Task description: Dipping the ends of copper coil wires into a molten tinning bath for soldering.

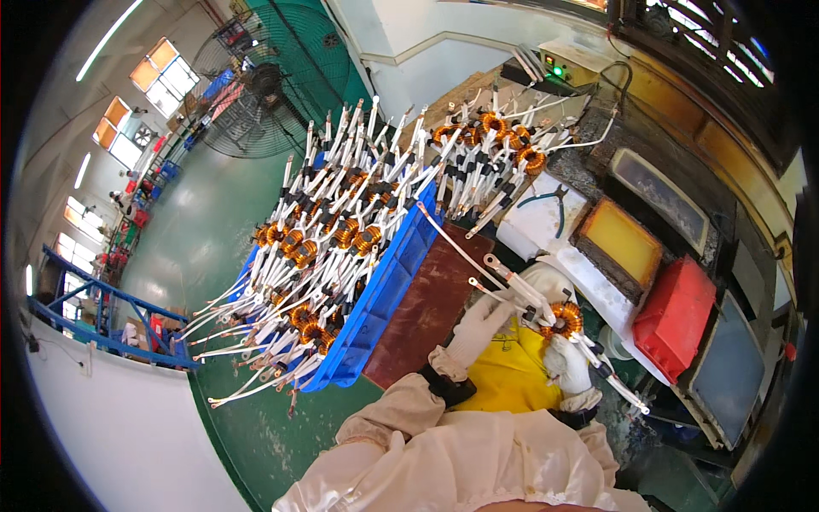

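Note:
A toroidal coil [564, 319] of copper wire, with white sleeved leads ending in metal lugs, is held in front of my body above a yellow cloth [509, 375]. My left hand [479, 328], in a white glove, has its fingers closed about the leads on the coil's upper left. My right hand [566, 362], also gloved, grips the coil from below, beside the leads that run down to the right. Parts of its fingers are hidden by the coil and leads. A dark band circles each sleeve cuff.
A blue crate [384, 282] piled with similar coils stands at left, and more coils [495, 128] lie behind. On the bench are pliers [559, 205], a tray of yellow material [621, 243], a red box [676, 317] and a control box with a green light [563, 70]. A large fan [264, 81] stands beyond.

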Tool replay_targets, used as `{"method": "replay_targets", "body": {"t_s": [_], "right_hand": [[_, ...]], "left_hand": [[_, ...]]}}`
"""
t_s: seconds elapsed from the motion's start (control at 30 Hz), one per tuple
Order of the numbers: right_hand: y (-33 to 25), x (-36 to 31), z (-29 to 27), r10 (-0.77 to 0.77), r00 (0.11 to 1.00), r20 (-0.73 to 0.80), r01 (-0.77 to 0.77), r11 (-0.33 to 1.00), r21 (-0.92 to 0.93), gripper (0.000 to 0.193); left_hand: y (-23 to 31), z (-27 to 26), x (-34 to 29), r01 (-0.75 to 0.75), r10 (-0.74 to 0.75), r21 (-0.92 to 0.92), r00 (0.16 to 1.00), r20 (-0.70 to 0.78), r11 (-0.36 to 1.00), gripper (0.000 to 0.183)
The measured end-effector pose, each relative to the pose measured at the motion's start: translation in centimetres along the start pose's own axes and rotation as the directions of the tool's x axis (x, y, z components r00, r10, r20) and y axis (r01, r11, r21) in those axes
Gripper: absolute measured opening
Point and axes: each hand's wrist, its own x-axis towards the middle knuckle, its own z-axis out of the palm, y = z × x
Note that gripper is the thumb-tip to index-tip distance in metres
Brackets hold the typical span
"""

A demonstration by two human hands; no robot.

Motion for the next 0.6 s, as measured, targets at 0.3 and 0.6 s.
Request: {"method": "replay_targets", "body": {"t_s": [0.3,0.6], "right_hand": [[0.5,0.5,-0.5,-0.001,0.996,-0.086,-0.006,0.996,-0.084,0.008],[0.3,0.1,-0.4,-0.028,0.992,-0.127,0.016,0.995,-0.095,0.009]], "left_hand": [[0.7,-3.3,0.3,-0.001,-0.027,-0.165,0.985,-0.170,0.986,0.021],[0.0,-4.0,0.5,-0.048,-0.003,-0.194,0.967,-0.255,0.980,0.020]]}}
